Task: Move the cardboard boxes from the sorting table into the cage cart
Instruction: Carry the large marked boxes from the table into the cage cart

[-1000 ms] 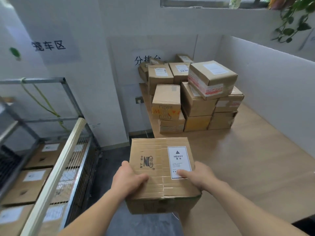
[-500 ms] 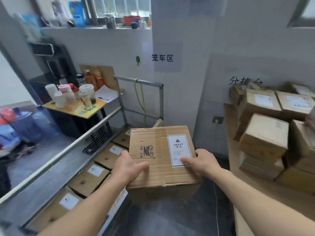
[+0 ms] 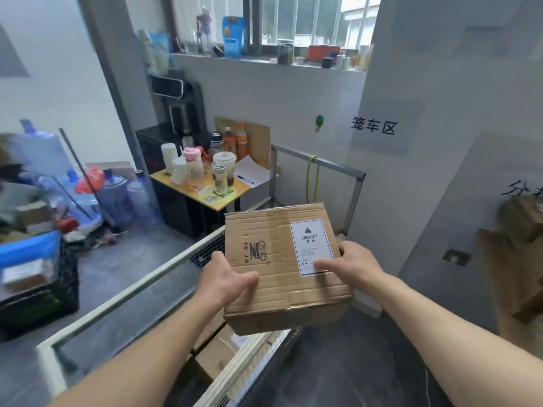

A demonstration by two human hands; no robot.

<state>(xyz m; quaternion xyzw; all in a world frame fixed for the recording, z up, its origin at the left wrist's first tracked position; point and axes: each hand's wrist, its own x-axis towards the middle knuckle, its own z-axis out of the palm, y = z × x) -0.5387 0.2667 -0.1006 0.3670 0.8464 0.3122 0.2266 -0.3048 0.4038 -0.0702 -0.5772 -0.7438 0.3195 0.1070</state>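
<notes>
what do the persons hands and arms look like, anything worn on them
Nothing worn shows. The left hand and right hand have no gloves, rings or watch. The left forearm and right forearm are uncovered right to the picture's edge, with no sleeve, band or marking in view.

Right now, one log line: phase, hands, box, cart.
phase: carry | left hand: grips cardboard box | right hand: grips it | box: airborne, HEAVY label up | cage cart: below, other boxes inside
</notes>
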